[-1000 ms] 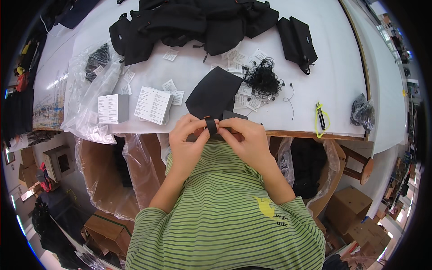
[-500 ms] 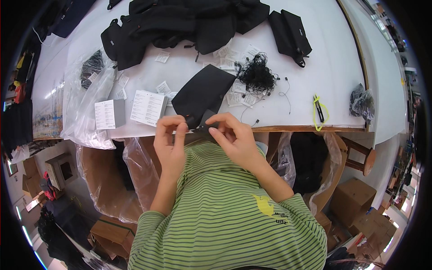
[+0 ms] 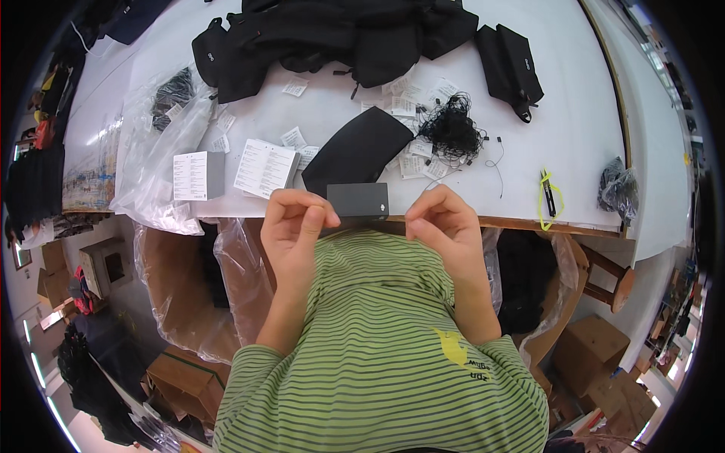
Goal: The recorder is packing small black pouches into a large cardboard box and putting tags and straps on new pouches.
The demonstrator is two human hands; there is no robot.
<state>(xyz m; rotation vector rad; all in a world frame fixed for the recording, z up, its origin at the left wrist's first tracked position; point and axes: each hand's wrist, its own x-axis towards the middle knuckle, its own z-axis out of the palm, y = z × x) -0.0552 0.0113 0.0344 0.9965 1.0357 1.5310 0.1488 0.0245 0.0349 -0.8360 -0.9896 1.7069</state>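
A black fabric pouch (image 3: 359, 147) lies at the front of the white table. Over its near end is a dark grey card tag (image 3: 357, 200) with a small white mark, its long side toward me. My left hand (image 3: 294, 219) is closed in a pinch at the tag's left edge. To the right of the tag, a short gap away, my right hand (image 3: 449, 226) has thumb and forefinger pinched together. Whatever either pinch holds is too small to make out. Beyond the pouch sits a tangle of black strings (image 3: 453, 130) among white paper labels (image 3: 413, 166).
Two white label stacks (image 3: 266, 167) (image 3: 198, 176) stand left, beside a clear plastic bag (image 3: 162, 181). Black bags (image 3: 332, 38) are heaped at the back, with another black pouch (image 3: 510, 68) on the right. A cutter with a yellow cord (image 3: 547, 196) lies near the front edge. Plastic-lined cartons (image 3: 185, 279) stand below.
My right hand has moved right, away from the left hand. The dark tag now lies broad face up between them, where before the fingers partly covered it. The view has shifted slightly.
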